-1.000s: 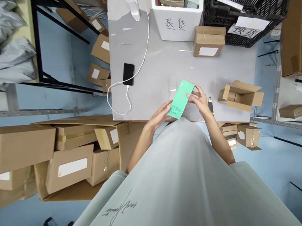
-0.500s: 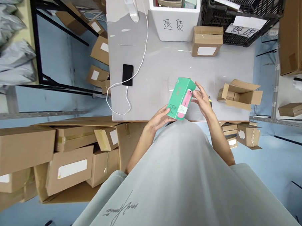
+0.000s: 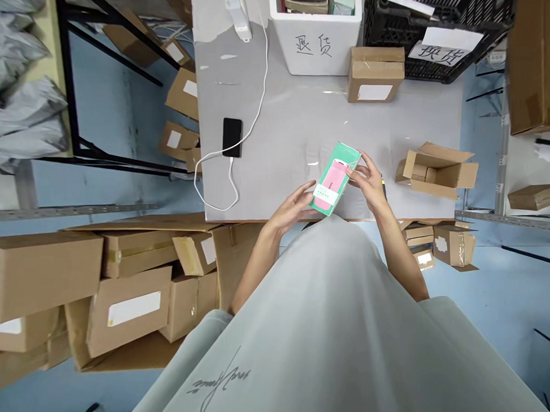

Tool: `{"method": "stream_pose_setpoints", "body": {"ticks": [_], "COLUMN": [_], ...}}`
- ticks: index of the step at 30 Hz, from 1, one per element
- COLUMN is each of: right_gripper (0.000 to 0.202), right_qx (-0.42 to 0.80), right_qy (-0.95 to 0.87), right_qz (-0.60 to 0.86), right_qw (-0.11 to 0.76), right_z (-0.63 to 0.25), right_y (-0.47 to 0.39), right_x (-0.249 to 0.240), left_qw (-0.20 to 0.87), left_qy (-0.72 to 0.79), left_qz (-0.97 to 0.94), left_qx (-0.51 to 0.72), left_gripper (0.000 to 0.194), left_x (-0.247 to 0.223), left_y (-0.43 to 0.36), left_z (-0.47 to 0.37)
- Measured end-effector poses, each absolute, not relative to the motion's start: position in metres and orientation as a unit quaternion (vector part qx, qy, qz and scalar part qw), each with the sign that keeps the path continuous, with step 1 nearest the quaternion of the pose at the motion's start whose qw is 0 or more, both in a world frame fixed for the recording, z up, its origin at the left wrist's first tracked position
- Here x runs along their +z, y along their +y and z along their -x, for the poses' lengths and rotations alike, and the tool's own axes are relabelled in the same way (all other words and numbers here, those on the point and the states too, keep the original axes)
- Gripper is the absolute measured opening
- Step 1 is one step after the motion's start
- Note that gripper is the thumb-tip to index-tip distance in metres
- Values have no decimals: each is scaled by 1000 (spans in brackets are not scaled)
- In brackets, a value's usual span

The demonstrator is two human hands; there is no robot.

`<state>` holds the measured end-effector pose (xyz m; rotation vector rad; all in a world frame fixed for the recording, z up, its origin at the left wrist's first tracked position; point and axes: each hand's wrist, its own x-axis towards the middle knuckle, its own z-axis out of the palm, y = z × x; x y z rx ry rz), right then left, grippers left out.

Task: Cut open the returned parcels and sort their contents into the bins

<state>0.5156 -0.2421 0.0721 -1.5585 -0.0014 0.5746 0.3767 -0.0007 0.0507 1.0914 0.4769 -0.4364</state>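
Note:
A small green box (image 3: 340,153) with a pink device pictured in its window-like front panel is tilted in front of me, over the table's near edge. My right hand (image 3: 366,181) grips its upper right side, thumb and fingers at the edge. At the lower left of the box is my left hand (image 3: 294,207), fingers stretched and apart, the tips close against the side; whether they press on it is hard to see. A small black and yellow object (image 3: 383,186) lies partly hidden behind my right wrist.
On the table (image 3: 278,127) are a black phone (image 3: 232,137) with a white cable, an opened carton (image 3: 436,170), a closed carton (image 3: 375,77), a white bin (image 3: 316,47) and a black crate (image 3: 440,37). A large carton holding several boxes (image 3: 131,309) stands at left.
The box has been turned so its pink-pictured face now points up towards me. My left thumb has come off its front, and the left fingers have spread. My right hand stays on it.

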Motion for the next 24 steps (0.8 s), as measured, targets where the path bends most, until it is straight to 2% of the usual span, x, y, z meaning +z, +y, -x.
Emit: {"method": "stream_pose_setpoints", "body": {"ticks": [7,13,19,24], "right_gripper": [110,112,94,78], "right_qx": [225,218,230,213], "right_qy": [11,23,-34,-81], "right_qz": [708,719,724,749], "right_qw": [669,660,650,622], "right_z": [-509,-504,-492,-486], "right_y": [-234,-228,-229,-229], "right_x": [58,49,59,69], "left_qw": [716,631,664,716], "left_qy": [160,224,207,178], "left_qz": [-661,-735,-710,-658], "left_qx": [-155,-111,-106,-152], "left_gripper": [105,87,86,87], "left_x": [61,45,10,3], "left_y": [-25,-33,-10,3], "left_z": [-388,-389,-390,-386]}}
